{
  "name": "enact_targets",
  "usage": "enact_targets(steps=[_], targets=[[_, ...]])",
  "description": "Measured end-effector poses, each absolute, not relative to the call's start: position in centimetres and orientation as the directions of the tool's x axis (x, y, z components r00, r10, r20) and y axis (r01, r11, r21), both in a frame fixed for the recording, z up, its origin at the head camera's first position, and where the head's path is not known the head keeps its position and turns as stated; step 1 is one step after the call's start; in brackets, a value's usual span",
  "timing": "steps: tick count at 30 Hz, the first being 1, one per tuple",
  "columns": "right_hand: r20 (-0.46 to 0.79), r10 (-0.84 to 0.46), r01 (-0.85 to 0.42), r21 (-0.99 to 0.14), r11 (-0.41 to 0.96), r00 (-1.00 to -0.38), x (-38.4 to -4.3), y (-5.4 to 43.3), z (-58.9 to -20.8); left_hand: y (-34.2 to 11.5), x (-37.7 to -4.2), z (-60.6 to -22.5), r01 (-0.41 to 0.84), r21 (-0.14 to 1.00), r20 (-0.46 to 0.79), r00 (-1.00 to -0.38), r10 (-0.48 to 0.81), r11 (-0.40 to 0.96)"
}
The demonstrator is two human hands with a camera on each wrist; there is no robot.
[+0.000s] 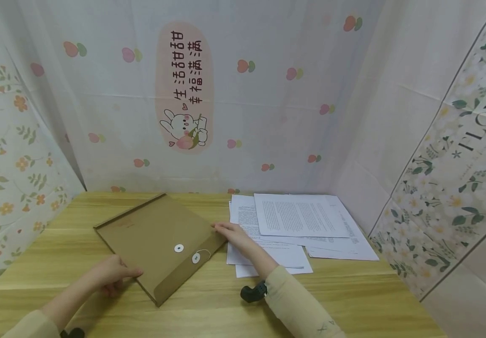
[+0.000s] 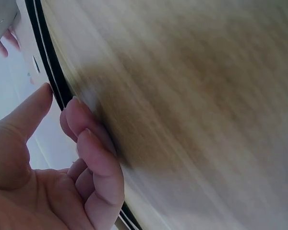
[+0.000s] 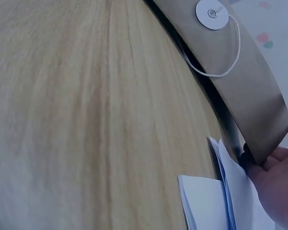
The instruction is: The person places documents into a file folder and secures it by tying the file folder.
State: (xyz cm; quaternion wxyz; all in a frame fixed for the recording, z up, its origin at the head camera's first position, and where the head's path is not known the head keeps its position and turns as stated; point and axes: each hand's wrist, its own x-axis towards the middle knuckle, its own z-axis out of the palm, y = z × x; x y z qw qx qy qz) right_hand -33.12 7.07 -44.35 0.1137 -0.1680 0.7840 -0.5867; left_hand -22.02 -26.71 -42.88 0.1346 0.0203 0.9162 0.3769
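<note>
A brown kraft document envelope (image 1: 141, 234) lies at an angle on the left half of the table, its flap folded over along the near right side. Two white button discs show, one on the body (image 1: 179, 245) and one on the flap (image 3: 205, 18), which has a white string (image 3: 239, 50) looped from it. My left hand (image 1: 111, 274) pinches the envelope's near left edge, thumb above and fingers beneath, as the left wrist view shows. At the right corner, my right hand (image 1: 235, 236) grips the envelope; part of this hand is cut off in the right wrist view.
Overlapping stacks of printed paper sheets (image 1: 302, 220) lie to the right, close to my right hand and forearm. Under everything is a wood-grain table (image 1: 209, 300). Patterned cloth (image 1: 251, 117) hangs behind it and at both sides.
</note>
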Motion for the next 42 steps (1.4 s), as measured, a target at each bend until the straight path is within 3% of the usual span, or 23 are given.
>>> enact_targets(steps=[12,19,23,32,37,42], targets=[[0.035,-0.404,-0.182,-0.925,0.333,-0.914,-33.0,6.6,-44.5,-26.2,-21.9,-42.6,-0.11,0.667,-0.24,-0.968,0.072,0.737],[0.09,-0.425,-0.273,-0.879,0.392,-0.901,-32.8,6.4,-44.5,-25.9,-22.0,-42.3,-0.113,0.656,-0.24,-0.969,0.064,0.746],[0.138,-0.428,-0.349,-0.812,0.468,-0.893,-32.7,6.5,-44.3,-25.6,-22.1,-42.0,-0.061,0.617,-0.176,-0.982,0.062,0.784],[0.129,-0.455,-0.372,-0.784,0.498,-0.881,-31.9,6.2,-44.0,-23.7,-23.0,-42.1,0.197,0.502,0.067,-0.98,0.19,0.842],[0.146,-0.453,-0.387,-0.773,0.502,-0.879,-31.4,6.1,-43.8,-22.6,-23.5,-43.0,0.382,0.421,0.162,-0.924,0.346,0.823],[0.181,-0.48,-0.44,-0.74,0.509,-0.859,-31.3,6.2,-43.6,-21.9,-23.6,-43.5,0.527,0.353,0.171,-0.849,0.5,0.773]])
